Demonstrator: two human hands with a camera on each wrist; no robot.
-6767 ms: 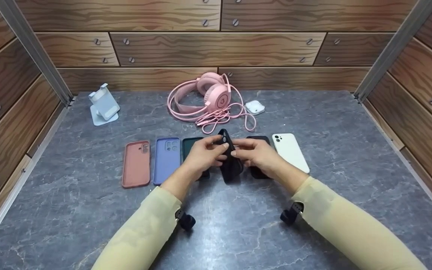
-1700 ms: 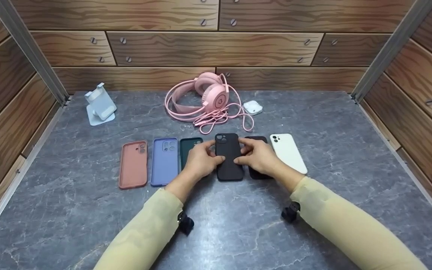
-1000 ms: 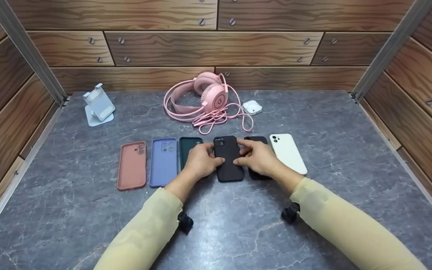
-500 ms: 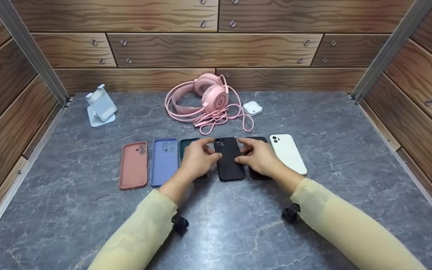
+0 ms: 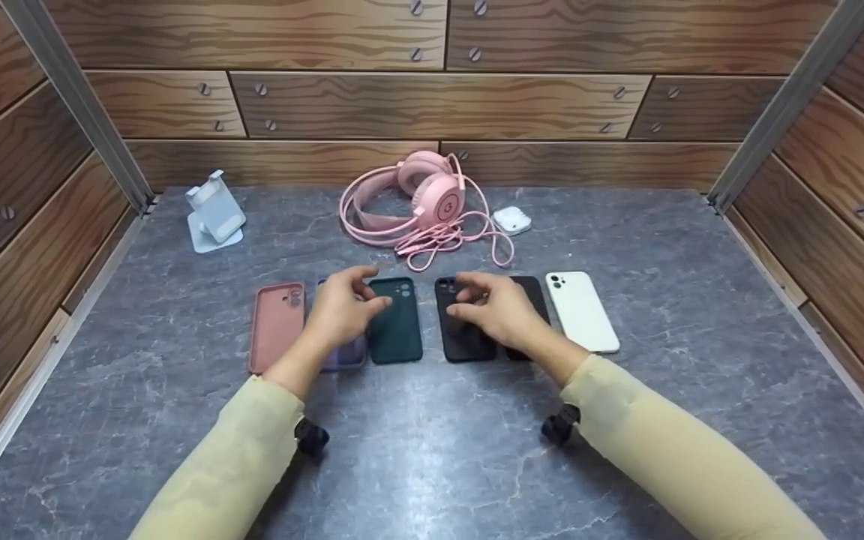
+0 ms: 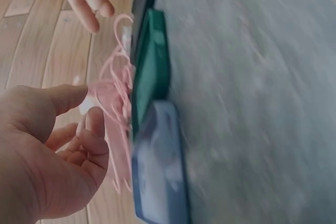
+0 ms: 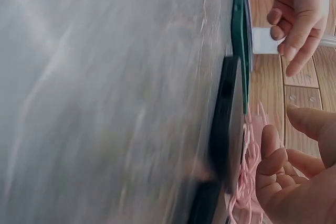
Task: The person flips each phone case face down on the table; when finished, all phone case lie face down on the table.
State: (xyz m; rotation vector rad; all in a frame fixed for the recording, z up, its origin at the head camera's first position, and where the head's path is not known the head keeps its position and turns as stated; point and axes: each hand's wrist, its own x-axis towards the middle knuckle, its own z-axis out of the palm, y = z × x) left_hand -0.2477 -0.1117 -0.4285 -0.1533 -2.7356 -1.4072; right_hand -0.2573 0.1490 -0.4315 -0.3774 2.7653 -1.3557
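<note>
Hovering left hand, right hand, fingers loosely curled.

Six phone cases sit in a row — one pink, one purple, one dark green, two black, one white — plus one pink headset, one phone stand, one white earbud case.

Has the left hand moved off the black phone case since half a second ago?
Yes. The left hand has shifted left, away from the black phone case, and now hovers over the purple case, beside the dark green case.
</note>
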